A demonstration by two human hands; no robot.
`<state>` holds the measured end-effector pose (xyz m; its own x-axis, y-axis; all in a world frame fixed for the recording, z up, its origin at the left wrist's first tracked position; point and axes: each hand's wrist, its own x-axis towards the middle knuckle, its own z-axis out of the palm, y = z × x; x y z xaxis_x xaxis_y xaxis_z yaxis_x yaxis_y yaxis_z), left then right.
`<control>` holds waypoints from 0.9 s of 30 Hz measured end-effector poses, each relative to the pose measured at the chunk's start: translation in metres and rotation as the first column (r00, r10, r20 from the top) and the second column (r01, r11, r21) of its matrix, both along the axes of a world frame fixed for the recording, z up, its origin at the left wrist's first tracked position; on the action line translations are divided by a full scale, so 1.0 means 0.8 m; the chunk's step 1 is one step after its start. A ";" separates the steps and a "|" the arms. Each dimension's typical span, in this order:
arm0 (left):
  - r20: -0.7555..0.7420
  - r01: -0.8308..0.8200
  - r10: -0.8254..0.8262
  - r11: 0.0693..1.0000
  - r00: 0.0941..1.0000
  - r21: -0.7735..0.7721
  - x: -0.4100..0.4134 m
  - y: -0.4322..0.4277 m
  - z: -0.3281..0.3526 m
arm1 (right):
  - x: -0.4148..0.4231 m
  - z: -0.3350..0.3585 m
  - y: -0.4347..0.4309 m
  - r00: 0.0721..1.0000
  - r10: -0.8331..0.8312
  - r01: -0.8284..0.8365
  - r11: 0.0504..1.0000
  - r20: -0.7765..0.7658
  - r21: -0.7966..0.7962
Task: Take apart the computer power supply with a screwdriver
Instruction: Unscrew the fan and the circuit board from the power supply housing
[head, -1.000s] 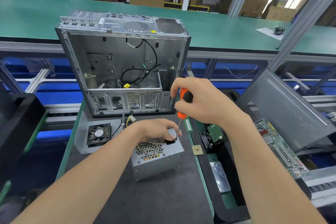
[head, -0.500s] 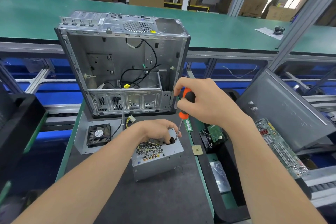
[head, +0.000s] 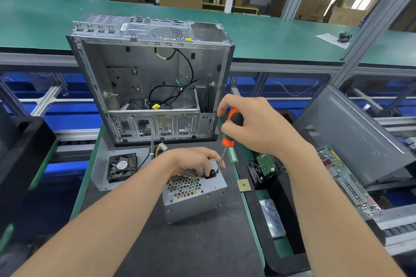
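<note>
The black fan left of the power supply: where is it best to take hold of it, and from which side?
Probably pinch the fan by its square frame, at the near and far edges, coming from above. It lies flat with the blades up, so the rigid rim is the safe part, and nothing covers it from above.

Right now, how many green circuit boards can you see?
3: a narrow memory stick beside the screwdriver, a small board in the black bin right of it, and a large motherboard at far right. Others may be hidden.
</note>
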<state>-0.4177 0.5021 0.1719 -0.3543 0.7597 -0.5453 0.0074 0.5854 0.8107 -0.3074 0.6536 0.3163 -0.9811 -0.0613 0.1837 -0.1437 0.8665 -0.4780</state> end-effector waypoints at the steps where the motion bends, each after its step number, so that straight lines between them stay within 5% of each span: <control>1: 0.026 -0.019 0.019 1.000 0.999 0.005 0.000 -0.001 0.001 | 0.000 0.000 0.000 1.000 -0.001 0.001 1.000 0.002 -0.001; 27: -0.020 0.044 -0.041 0.989 0.999 0.145 0.001 -0.004 0.002 | 0.000 0.003 -0.001 0.998 -0.037 0.037 0.999 -0.046 -0.003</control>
